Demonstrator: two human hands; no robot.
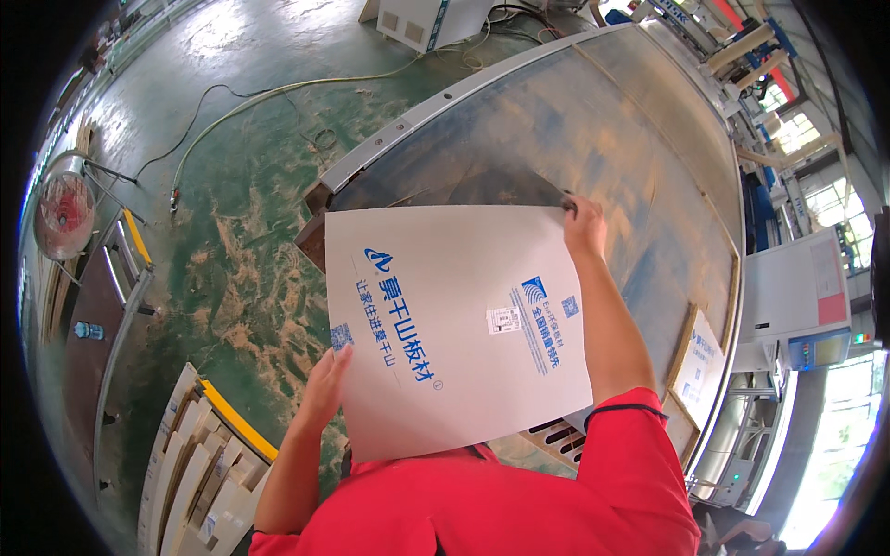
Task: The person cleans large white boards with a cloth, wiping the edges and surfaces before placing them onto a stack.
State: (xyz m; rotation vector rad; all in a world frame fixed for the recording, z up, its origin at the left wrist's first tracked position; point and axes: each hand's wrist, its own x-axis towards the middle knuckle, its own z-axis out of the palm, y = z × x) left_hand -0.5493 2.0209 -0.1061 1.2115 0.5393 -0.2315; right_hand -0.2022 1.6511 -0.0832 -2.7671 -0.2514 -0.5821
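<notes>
A large white board (pixel 445 269) with blue printing and a small white label is held in front of my body, over the near end of a dusty machine table (pixel 640 139). My left hand (pixel 326 385) grips its left edge, low down, with the fingers partly hidden by the board. Up at the far right corner, my right hand (pixel 584 227) is closed round the edge. Beyond the board's far edge lies a dark pointed patch on the table; whether it is a shadow or another sheet I cannot tell.
A second printed board (pixel 703 366) lies at the table's right edge. Stacked boards (pixel 199 463) stand at the lower left, near a trolley (pixel 102 324) and a round fan (pixel 67 208). A hose (pixel 269 95) crosses the sawdust-strewn green floor. A white cabinet (pixel 417 20) stands far ahead.
</notes>
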